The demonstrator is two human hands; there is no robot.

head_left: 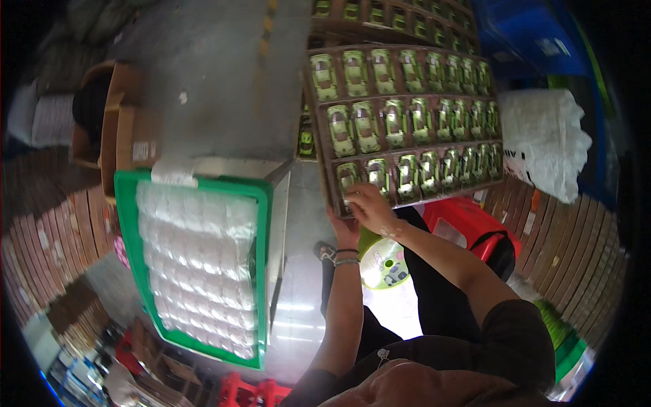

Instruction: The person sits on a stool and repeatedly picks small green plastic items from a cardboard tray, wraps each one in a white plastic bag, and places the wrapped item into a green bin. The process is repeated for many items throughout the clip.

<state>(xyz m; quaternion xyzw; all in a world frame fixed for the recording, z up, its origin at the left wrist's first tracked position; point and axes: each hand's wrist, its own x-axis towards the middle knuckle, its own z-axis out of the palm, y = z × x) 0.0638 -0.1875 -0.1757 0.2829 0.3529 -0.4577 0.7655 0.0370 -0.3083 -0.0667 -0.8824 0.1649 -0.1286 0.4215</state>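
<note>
A brown divided tray [319,132] stands tilted before me, with rows of green toy cars [366,127] in its compartments. At the tray's near left corner, my left hand [345,229] grips the edge, its fingertips partly hidden. Just above it, my right hand [374,209] reaches across from the right. Its fingers are bent and drawn together over the corner, in front of the nearest toy car [348,175]. Whatever is between those fingers is hidden.
Left of me stands a green-rimmed bin [266,271] of clear plastic packs [200,264]. More car trays [400,20] lie beyond. A red stool [458,220], a white sack [542,139] and stacked brown boards [576,237] are right; cardboard boxes [129,136] sit far left.
</note>
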